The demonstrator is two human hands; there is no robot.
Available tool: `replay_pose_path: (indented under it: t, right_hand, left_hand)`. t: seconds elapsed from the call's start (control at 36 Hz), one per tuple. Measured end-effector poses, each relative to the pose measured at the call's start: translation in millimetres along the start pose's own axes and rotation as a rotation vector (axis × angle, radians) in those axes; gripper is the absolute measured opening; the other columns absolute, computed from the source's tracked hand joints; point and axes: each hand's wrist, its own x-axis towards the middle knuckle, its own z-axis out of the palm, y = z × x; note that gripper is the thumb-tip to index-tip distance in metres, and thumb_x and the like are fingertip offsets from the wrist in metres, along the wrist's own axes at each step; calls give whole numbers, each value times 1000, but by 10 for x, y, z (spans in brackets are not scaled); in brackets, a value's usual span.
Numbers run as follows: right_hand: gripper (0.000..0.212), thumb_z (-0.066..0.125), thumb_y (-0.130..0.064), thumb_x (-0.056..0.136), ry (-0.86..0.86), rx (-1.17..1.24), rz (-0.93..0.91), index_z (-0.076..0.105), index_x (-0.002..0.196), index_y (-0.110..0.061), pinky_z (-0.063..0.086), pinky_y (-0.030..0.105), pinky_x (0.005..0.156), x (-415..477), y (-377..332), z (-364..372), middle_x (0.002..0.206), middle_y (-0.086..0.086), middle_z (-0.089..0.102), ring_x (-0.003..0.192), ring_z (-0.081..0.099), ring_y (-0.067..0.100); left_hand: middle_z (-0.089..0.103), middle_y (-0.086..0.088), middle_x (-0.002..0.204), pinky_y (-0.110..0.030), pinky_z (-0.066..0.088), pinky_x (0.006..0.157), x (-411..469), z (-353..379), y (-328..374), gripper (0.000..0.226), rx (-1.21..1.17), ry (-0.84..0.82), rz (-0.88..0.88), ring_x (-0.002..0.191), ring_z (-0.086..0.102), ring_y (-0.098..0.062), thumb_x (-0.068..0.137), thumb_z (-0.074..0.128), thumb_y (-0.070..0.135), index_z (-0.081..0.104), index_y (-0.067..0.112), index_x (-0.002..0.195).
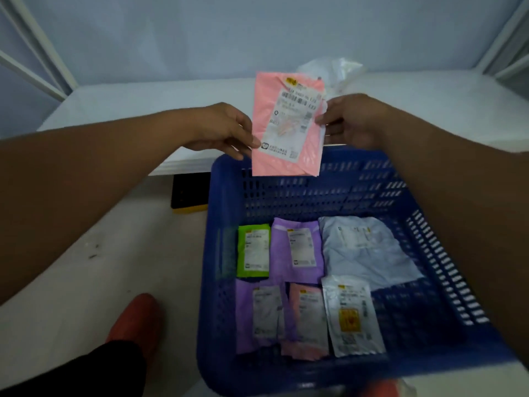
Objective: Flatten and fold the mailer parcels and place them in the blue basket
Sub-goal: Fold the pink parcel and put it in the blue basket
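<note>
- Hanging upright between both hands, a pink mailer parcel (287, 124) is held in the air above the far rim of the blue basket (217, 253), its lower edge just over that rim.
- The left hand (226, 130) pinches the parcel's left edge low down, thumb on the front near the label's bottom corner, fingers curled behind.
- The right hand (350, 118) pinches the right edge at about mid-height, fingertips closed on the film.
- The parcel is a flat rectangle of glossy, thin pink plastic film, lightly creased, with a white shipping label (292, 121) covering most of its front; the label carries a barcode and a small yellow sticker at the top.
- The basket is rigid blue plastic, its walls perforated with rows of slots.
- Six flattened parcels lie on its floor in two rows: a green one (254, 250), a purple one (297, 250) and a larger, wrinkled pale one (369, 250) at the back; a purple one (264, 316), a pink one (307, 319) and a silvery one with a yellow square (350, 316) at the front. Each shows a white label.
- Beyond the basket stands a white surface (143, 110), with crumpled clear plastic (332, 71) on it behind the held parcel.
- The basket sits on a pale floor (114, 253), near a red shoe (137, 319).
</note>
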Motion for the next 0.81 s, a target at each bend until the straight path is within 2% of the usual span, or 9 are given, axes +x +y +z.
replay_pose_path:
  t: [0.11, 0.17, 0.25, 0.36, 0.47, 0.58, 0.67, 0.75, 0.81]
  right_hand:
    - [30, 53, 1, 96, -89, -25, 114, 62, 123, -8, 60, 34, 82, -221, 277, -463, 113, 6, 74, 102, 72, 22]
    - [33, 53, 3, 95, -142, -34, 181, 63, 124, -9, 60, 36, 87, -298, 439, -668, 115, 7, 73, 106, 70, 23]
    - [35, 53, 3, 95, -208, -59, 279, 64, 125, -9, 58, 36, 91, -392, 694, -940, 119, 8, 72, 108, 70, 23]
    - [36, 55, 2, 93, -263, -125, 432, 63, 127, -7, 50, 42, 101, -411, 1075, -1234, 122, 10, 70, 112, 67, 25]
    - [40, 56, 4, 92, -269, -299, 579, 60, 130, -4, 53, 42, 93, -293, 1514, -1380, 122, 11, 70, 103, 67, 24]
    - [37, 58, 4, 92, -257, -403, 712, 62, 127, -4, 55, 45, 90, -170, 1964, -1479, 131, 14, 64, 115, 63, 30]
    - [28, 60, 3, 93, -261, -498, 800, 64, 120, -3, 55, 47, 92, -169, 2245, -1529, 125, 13, 65, 114, 63, 30]
    - [33, 61, 4, 92, -254, -493, 873, 62, 124, -1, 55, 48, 91, -175, 2554, -1624, 126, 15, 62, 114, 61, 31]
    - [33, 61, 4, 91, -211, -484, 912, 60, 124, 2, 57, 47, 83, -220, 2765, -1703, 119, 16, 62, 102, 63, 31]
  left_hand:
    - [75, -13, 95, -26, 60, 66, 94, 545, 54, 37, 7, -79, -33, 88, 72, -23, 83, 75, 5, 62, -10, 114]
    - [76, -12, 98, -26, 59, 67, 152, 809, 34, 33, 35, -141, -70, 89, 73, -22, 83, 74, 5, 64, -8, 112]
    - [76, -7, 105, -30, 59, 76, 254, 1192, -33, 27, 81, -258, -115, 94, 73, -19, 86, 73, 6, 70, 5, 112]
    - [75, -9, 106, -34, 60, 83, 480, 1728, -266, 28, 83, -328, -171, 95, 72, -20, 85, 74, 6, 70, 7, 113]
    - [74, -10, 102, -32, 61, 76, 722, 2281, -653, 26, 83, -339, -238, 87, 70, -17, 83, 78, 8, 70, 9, 109]
    - [76, -5, 93, -31, 60, 76, 799, 2782, -1011, 30, 5, -364, -290, 83, 71, -14, 84, 78, 13, 71, 7, 112]
    - [76, -5, 91, -31, 58, 76, 802, 3130, -1207, 19, -86, -372, -343, 81, 71, -14, 85, 77, 13, 73, 10, 103]
    - [75, -9, 95, -29, 56, 72, 787, 3425, -1356, 13, -157, -376, -366, 83, 72, -17, 84, 78, 15, 72, 14, 96]
    - [76, -12, 95, -26, 56, 65, 771, 3607, -1420, 16, -187, -359, -376, 81, 73, -19, 83, 80, 17, 73, 13, 97]
